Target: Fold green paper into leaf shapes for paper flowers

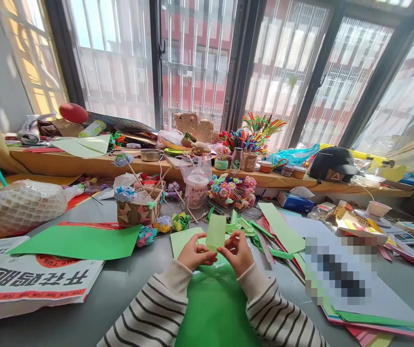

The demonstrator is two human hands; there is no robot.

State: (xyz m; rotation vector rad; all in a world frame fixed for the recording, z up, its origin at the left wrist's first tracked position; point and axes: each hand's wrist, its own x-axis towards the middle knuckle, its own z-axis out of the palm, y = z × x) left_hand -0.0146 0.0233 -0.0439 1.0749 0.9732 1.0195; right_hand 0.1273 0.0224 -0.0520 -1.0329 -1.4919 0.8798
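Note:
Between my two hands a small light green paper strip (216, 231) stands upright, pinched near its lower edge. My left hand (196, 253) has its fingers closed on the strip's lower left side. At the lower right corner, my right hand (236, 250) grips it between thumb and fingers. Another light green paper sheet (181, 240) lies flat behind my left hand. Beneath my forearms is a glossy bright green surface (216, 308). Several cut green paper pieces (245, 226) are heaped just beyond my right hand.
To the left lie a green sheet (76, 242) and a printed bag (29, 284). A cardboard box with paper flowers (138, 209) and a plastic cup (196, 190) stand behind. Stacked coloured paper (383, 308) lies right. A cluttered sill (174, 164) runs below the windows.

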